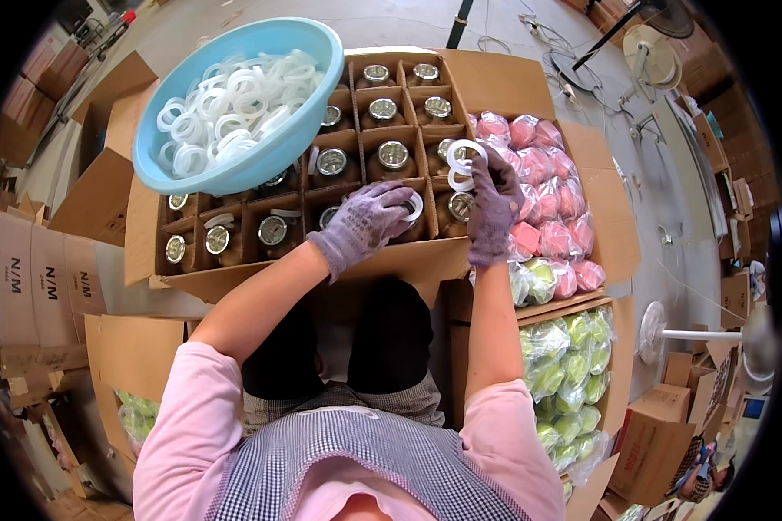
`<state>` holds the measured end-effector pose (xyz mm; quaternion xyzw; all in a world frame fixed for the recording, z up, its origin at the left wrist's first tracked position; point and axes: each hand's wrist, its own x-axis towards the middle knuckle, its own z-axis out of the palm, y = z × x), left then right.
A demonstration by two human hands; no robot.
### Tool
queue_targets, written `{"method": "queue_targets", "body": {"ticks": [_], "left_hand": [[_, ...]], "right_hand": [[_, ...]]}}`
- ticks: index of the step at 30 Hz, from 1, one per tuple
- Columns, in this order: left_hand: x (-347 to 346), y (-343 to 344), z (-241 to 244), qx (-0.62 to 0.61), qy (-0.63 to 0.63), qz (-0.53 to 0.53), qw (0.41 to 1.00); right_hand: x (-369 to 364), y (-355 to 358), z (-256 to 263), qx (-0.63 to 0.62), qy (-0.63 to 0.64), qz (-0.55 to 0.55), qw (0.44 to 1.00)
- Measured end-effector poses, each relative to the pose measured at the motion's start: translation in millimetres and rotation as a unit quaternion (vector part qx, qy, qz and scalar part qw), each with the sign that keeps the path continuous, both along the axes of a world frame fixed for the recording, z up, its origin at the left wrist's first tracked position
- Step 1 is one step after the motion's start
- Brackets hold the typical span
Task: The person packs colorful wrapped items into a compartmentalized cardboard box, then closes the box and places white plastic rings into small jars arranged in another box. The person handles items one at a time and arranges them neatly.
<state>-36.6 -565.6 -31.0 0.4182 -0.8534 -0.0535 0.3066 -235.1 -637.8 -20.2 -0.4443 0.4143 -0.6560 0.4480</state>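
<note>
My left hand (368, 225), in a grey-purple knit glove, has its fingertips on a white plastic ring (415, 207) over a jar in the front row of a divided carton (247, 272). In my gloved right hand (495, 202), two or so translucent white rings (464, 156) are pinched between thumb and fingers. They hang above a glass jar (461, 205) with a shiny silver rim. Other silver-rimmed jars (392, 155) stand upright, one to a compartment. White rings also lean beside some of them, such as the ring (219, 221) at left. My left hand partly hides the front jars.
A light-blue plastic basin (169, 179) heaped with white rings (241, 98) rests tilted over the carton's left part. At right are a carton of plastic-wrapped pink items (547, 195) and one of wrapped green items (570, 384). Fan stands (704, 334) and cables lie farther right; a person (697, 472) is there.
</note>
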Motion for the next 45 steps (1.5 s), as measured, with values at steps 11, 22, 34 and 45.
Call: {"method": "queue_targets", "body": {"ticks": [11,22,34,45], "left_hand": [[-16,-9,20,0.237,0.228,0.125,0.936],[2,6,13,0.08,0.023,0.036,0.996],[11,-4,16,0.234,0.082,-0.102,0.963],[-39,-29,63,0.167,0.156,0.057,0.972]], "right_hand": [[-27,21,-20,-0.046,-0.174,0.013,0.984],[-27,25,-24,-0.041,-0.205,0.043,0.977],[-27,29,-20,-0.019,-0.179,0.042,0.983],[-29,29,-15,0.014,-0.114,0.089,0.989]]}}
